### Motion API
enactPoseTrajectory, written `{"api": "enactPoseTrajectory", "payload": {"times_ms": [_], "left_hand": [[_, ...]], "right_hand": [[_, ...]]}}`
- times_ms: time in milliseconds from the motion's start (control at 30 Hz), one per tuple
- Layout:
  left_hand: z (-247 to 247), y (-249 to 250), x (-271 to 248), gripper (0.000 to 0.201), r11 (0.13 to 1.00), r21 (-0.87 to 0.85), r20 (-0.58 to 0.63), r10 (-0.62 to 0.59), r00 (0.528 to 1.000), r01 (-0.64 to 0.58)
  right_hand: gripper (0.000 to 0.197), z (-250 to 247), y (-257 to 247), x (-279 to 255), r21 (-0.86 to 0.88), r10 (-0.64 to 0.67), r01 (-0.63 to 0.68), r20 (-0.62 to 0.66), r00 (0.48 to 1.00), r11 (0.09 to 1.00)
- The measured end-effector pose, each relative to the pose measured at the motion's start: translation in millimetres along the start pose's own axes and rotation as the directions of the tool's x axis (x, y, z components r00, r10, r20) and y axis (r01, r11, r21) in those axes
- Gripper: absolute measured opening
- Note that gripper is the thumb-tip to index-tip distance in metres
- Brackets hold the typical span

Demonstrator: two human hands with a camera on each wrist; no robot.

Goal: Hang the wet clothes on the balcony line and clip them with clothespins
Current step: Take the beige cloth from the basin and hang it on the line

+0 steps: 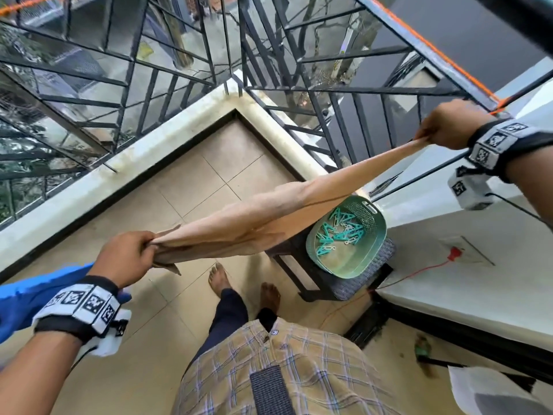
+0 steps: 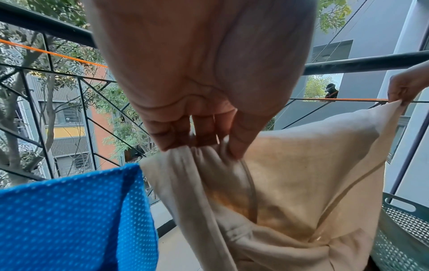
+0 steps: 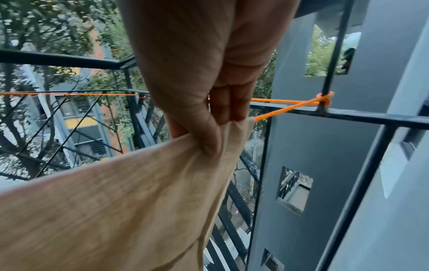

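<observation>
On a tiled balcony, a blue dotted cloth (image 2: 69,216) is hanging at the near left, just beside the person's left hand (image 1: 125,257). That hand is gripping one bunched end of a beige garment (image 1: 269,217), fingers (image 2: 202,132) and thumb curled tight around the gathered fabric. The garment is stretching taut across the middle of the scene, rising from near left to far right, with a brownish stain (image 2: 255,210) showing on its lower folds in the left wrist view. Below its right half, a green basket (image 1: 371,244) is sitting on a dark woven stool (image 1: 353,283), holding a scatter of teal clothespins (image 1: 338,229). At the far right, the right hand (image 1: 452,127) is pinching the garment's other corner between thumb and curled fingers (image 3: 232,106), holding it up close to the orange line (image 3: 285,108). The line is running along the dark metal railing (image 1: 389,91) and is knotted to an upright bar (image 3: 329,77) just right of that hand. The garment is not yet draped over the line. Both wrists are wearing bands with black-and-white markers.
</observation>
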State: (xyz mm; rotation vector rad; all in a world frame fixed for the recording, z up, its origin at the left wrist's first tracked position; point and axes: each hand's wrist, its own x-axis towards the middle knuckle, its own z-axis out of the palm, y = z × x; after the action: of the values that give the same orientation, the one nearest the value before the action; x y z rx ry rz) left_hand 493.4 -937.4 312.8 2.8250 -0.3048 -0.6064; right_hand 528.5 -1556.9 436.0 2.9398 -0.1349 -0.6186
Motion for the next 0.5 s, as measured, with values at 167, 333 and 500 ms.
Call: {"api": "enactPoseTrajectory", "payload": {"times_ms": [167, 333, 500], "left_hand": [[-5.4, 1.9, 9.8, 0.016, 0.999, 0.01, 0.022, 0.049, 0.999, -0.049], [-7.9, 18.6, 12.0, 0.02, 0.979, 0.006, -0.02, 0.204, 0.979, -0.204], [-4.7, 21.9, 16.6, 0.01, 0.991, -0.006, 0.018, 0.137, 0.99, -0.137]], "right_hand": [[0.041, 9.5, -15.4, -3.8, 0.031, 0.076, -0.077, 0.016, 0.997, 0.997], [0.033, 9.3, -13.6, -14.9, 0.058, 0.098, -0.096, -0.029, 0.995, 0.994], [0.017, 9.1, -26.1, -19.0, 0.112, 0.052, -0.04, -0.107, 0.993, 0.993]]}}
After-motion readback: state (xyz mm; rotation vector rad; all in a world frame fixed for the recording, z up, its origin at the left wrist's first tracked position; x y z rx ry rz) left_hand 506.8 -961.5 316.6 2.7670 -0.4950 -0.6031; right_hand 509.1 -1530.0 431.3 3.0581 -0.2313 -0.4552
